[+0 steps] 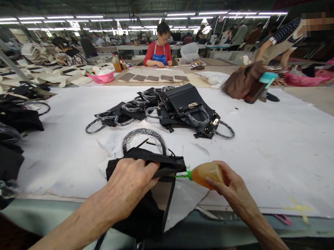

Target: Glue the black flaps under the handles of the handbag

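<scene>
My left hand (129,185) is closed on the top edge of a black leather bag piece (149,212) that lies at the near edge of the table, its plastic-wrapped round handle (143,136) standing up behind it. My right hand (230,187) grips an orange squeeze bottle (208,172) with a green nozzle (184,174). The nozzle tip touches the right end of the bag's top edge.
A pile of finished black handbags (183,109) with wrapped handles lies mid-table on white paper (270,145). More black bags (5,123) are stacked at the left. A brown bag (242,82) sits far right. A person in red with a blue apron (159,52) works across the table; others work behind.
</scene>
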`<state>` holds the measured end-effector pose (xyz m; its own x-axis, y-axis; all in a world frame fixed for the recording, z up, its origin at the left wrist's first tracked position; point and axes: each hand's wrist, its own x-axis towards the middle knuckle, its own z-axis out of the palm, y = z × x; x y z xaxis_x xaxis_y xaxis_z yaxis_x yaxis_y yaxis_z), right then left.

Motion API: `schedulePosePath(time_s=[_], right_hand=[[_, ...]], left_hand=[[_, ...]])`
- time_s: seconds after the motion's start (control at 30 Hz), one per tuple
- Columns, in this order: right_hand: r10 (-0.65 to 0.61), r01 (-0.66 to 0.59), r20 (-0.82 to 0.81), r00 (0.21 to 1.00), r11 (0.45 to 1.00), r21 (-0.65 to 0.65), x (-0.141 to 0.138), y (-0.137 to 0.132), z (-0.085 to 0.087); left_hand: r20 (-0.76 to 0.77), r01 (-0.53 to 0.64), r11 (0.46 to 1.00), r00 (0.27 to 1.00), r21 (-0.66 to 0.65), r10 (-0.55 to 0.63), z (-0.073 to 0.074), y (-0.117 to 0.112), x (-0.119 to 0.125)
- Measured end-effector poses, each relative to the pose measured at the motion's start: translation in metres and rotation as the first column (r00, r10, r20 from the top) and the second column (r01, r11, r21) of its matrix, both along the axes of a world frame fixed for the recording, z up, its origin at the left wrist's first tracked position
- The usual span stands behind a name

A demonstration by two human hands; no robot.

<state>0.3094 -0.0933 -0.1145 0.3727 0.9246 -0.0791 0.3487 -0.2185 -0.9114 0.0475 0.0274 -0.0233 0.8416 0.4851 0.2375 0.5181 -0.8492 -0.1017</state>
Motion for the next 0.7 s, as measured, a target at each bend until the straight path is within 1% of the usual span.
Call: schedulePosePath(time_s=[0.17,0.3,0.53,0.7], right_hand=[[0.016,-0.016,-0.015,1.0,1.0,0.0,0.0,0.0,0.002],[0.027,-0.028,-0.026,0.999,1.0,-0.011,-0.001,0.001,0.003],[0.029,-0.03,-0.028,0.999,0.998,-0.049,-0.004,-0.002,0.005],[0.03,-0.035,-0.069,0.997,0.996,-0.081,-0.004,-0.004,0.01]], left_hand=[[-0.011,0.014,1.0,1.0,0.022,-0.014,-0.001,-0.007,-0.002],[0.022,0.03,0.999,0.999,0.039,-0.031,-0.004,-0.012,-0.006],[0.043,0.042,0.998,0.998,0.05,-0.044,-0.009,-0.013,-0.005],[0.042,0.033,0.997,0.998,0.072,-0.036,-0.011,-0.015,-0.006]])
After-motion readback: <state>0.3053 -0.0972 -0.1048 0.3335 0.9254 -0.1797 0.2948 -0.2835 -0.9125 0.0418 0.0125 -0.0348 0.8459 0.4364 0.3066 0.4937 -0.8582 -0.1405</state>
